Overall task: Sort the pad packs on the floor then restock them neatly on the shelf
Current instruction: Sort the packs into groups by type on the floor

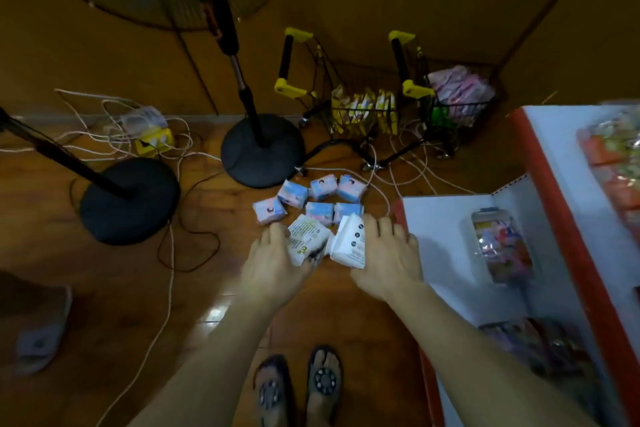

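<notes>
Several pink-and-blue pad packs (320,199) lie grouped on the wooden floor in front of me. My left hand (273,267) grips a white pad pack with green print (306,241) just nearer than that group. My right hand (388,256) grips a second white pad pack with dark dots (351,244) right beside it. The two white packs almost touch. The white shelf with red edges (446,218) stands at my right, its lower board close to my right hand.
Two black fan stands (263,149) (130,199) rise at left and centre, with cables (169,288) trailing over the floor. Two small wire carts (360,114) (457,104) hold packs at the back. A jar (498,246) sits on the shelf. My sandalled feet (298,388) are below.
</notes>
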Available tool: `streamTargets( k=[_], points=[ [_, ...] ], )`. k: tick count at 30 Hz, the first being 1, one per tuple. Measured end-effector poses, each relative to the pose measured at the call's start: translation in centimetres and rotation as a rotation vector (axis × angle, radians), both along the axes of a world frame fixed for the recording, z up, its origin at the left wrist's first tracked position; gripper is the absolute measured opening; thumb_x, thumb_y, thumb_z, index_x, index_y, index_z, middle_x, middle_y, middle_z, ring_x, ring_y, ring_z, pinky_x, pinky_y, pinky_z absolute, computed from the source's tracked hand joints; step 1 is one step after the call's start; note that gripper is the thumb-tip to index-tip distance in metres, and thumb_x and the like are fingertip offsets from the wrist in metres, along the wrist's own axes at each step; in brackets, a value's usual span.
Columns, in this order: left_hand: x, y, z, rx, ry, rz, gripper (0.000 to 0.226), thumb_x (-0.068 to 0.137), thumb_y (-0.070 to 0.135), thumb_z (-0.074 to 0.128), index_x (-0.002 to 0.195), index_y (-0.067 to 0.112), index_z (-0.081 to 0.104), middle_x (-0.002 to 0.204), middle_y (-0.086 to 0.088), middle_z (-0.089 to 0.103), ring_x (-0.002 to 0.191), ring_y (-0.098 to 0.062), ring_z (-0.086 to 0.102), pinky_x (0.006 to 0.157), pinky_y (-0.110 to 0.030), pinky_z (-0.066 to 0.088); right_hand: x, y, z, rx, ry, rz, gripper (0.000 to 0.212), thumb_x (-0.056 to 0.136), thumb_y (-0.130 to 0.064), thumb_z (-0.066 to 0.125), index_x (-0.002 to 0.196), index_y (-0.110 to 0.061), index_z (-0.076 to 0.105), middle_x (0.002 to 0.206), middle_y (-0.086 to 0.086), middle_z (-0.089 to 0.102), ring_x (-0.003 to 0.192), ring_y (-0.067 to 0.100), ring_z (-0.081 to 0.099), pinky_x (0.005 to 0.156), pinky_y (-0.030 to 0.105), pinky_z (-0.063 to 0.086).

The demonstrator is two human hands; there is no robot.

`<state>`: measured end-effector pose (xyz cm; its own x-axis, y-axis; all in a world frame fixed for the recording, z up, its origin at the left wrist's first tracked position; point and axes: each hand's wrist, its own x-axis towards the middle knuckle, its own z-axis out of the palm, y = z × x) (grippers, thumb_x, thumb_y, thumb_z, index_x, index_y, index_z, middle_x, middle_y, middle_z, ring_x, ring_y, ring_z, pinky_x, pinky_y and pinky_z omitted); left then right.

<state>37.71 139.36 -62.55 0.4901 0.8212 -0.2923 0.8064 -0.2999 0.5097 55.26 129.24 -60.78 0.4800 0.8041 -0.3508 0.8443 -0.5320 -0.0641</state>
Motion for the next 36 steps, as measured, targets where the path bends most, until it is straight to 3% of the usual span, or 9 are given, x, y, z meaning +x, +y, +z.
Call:
streamTargets(
  k=[5,9,13,16,21,24,28,31,36],
  points=[
    [1.5,1.2,-15.9,-0.058,0.066,-0.136,0.065,0.083,0.045,0.070,0.133,0.021,0.036,0.124,-0.003,0.045,0.109,-0.029,0.050,0.073,-0.035,0.040,1.7,1.6,-14.5,-0.062,0.036,-0.048,0.101,0.073,-0.055,0.067,0.151,-0.025,0.011,0.136,0.007,0.044,0.123,0.030,0.047,0.102,0.047,0.040],
    [2.0,0.6,-27.8,-0.113,0.079,-0.204,0.068,0.087,0.041,0.067,0.143,0.022,0.033,0.131,-0.003,0.040,0.117,-0.029,0.046,0.083,-0.040,0.047,2.6,1.5,-26.6,-0.138,0.034,-0.096,0.099,0.075,-0.053,0.066,0.152,-0.023,0.010,0.141,0.011,0.041,0.127,0.033,0.045,0.105,0.048,0.037],
    [2.3,-0.4,-37.9,-0.107,0.114,-0.285,0.059,0.091,0.038,0.063,0.140,0.020,0.035,0.135,-0.002,0.038,0.123,-0.024,0.040,0.079,-0.035,0.050,2.9,0.7,-37.5,-0.158,0.023,-0.102,0.099,0.076,-0.053,0.068,0.150,-0.023,0.009,0.140,0.010,0.040,0.128,0.030,0.042,0.108,0.048,0.033],
    [3.3,-0.7,-44.5,-0.088,0.113,-0.299,0.052,0.089,0.032,0.065,0.133,0.017,0.041,0.135,-0.005,0.038,0.123,-0.026,0.038,0.085,-0.038,0.049,3.1,0.1,-44.4,-0.161,0.019,-0.103,0.100,0.075,-0.052,0.071,0.149,-0.024,0.010,0.139,0.009,0.041,0.130,0.029,0.040,0.109,0.048,0.030],
    [4.5,-1.2,-52.3,-0.095,0.102,-0.297,0.044,0.084,0.020,0.067,0.121,0.014,0.044,0.135,-0.007,0.036,0.122,-0.026,0.036,0.090,-0.040,0.052,3.4,-0.6,-52.3,-0.156,-0.027,-0.079,0.097,0.063,-0.041,0.079,0.143,-0.022,0.028,0.133,0.011,0.051,0.126,0.031,0.044,0.100,0.052,0.035],
    [4.8,-1.6,-54.7,-0.132,0.087,-0.287,0.039,0.082,0.017,0.068,0.114,0.011,0.046,0.134,-0.009,0.038,0.119,-0.028,0.041,0.087,-0.041,0.051,3.4,-1.0,-54.8,-0.091,-0.054,-0.070,0.086,0.059,-0.030,0.077,0.137,-0.019,0.043,0.128,0.013,0.052,0.125,0.035,0.046,0.099,0.053,0.037],
    [4.7,-1.5,-55.1,-0.138,0.134,-0.316,0.048,0.085,0.028,0.070,0.121,0.016,0.040,0.147,-0.009,0.029,0.136,-0.031,0.031,0.100,-0.043,0.048,3.4,-1.4,-54.9,-0.047,-0.057,-0.061,0.080,0.065,-0.032,0.074,0.139,-0.015,0.050,0.133,0.017,0.051,0.128,0.038,0.045,0.101,0.055,0.036],
    [5.1,-1.0,-52.1,-0.096,0.183,-0.320,0.056,0.085,0.043,0.069,0.124,0.017,0.039,0.154,-0.010,0.026,0.145,-0.032,0.023,0.104,-0.051,0.046,3.4,-1.0,-52.3,-0.068,-0.034,-0.051,0.088,0.069,-0.049,0.075,0.144,-0.013,0.046,0.141,0.017,0.048,0.133,0.037,0.042,0.105,0.055,0.034],
    [5.8,0.2,-43.1,0.059,0.170,-0.297,0.052,0.084,0.047,0.063,0.123,0.014,0.049,0.145,-0.013,0.041,0.135,-0.034,0.039,0.104,-0.052,0.043,3.6,1.4,-43.0,-0.045,-0.038,-0.061,0.081,0.078,-0.057,0.061,0.144,-0.014,0.044,0.144,0.017,0.047,0.136,0.036,0.039,0.107,0.054,0.035]
  ],
)
